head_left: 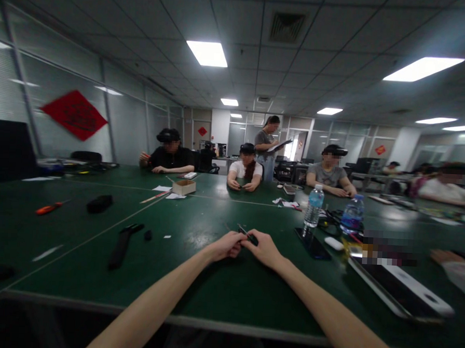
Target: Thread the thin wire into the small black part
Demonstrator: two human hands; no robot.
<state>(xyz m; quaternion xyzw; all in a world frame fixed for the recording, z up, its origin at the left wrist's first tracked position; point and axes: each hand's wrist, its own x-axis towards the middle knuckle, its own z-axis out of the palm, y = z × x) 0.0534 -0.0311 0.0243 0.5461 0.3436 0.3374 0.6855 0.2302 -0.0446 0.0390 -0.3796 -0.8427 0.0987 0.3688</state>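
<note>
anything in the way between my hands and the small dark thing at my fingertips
Nothing visible: the left hand and right hand meet at the small dark object, partly hiding it. The phone lies to the right, not between.

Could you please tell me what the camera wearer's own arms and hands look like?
The left hand and right hand are ungloved. The left forearm and right forearm are bare out to the picture's edge, with no sleeve, watch, cable or marking visible. Details as small as rings or nails are too blurred to tell.
</note>
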